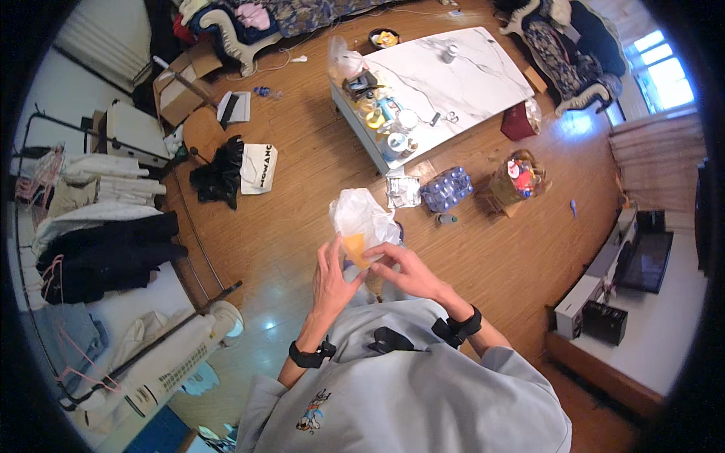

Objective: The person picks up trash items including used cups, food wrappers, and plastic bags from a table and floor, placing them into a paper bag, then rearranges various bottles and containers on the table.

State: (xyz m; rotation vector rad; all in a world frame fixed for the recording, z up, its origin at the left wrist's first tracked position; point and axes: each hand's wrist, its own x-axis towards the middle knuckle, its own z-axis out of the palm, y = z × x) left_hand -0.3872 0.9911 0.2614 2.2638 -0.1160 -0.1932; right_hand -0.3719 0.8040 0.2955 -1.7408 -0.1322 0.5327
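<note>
A crumpled, translucent white plastic bag hangs in front of my body, above the floor. My left hand holds its near left side, with the thumb pointing in toward the middle. From the right, my right hand pinches the near edge between thumb and bent fingers. Between the two hands shows a flat orange-yellow patch; I cannot tell whether it is print on the bag or a separate piece. The bag hides its contents and part of my legs.
A marble-patterned table stands ahead, its left end crowded with jars and cups. Near its front corner are a shrink-wrapped bottle pack, a lying bottle and a filled bin. Leftward are a paper bag and a clothes rack.
</note>
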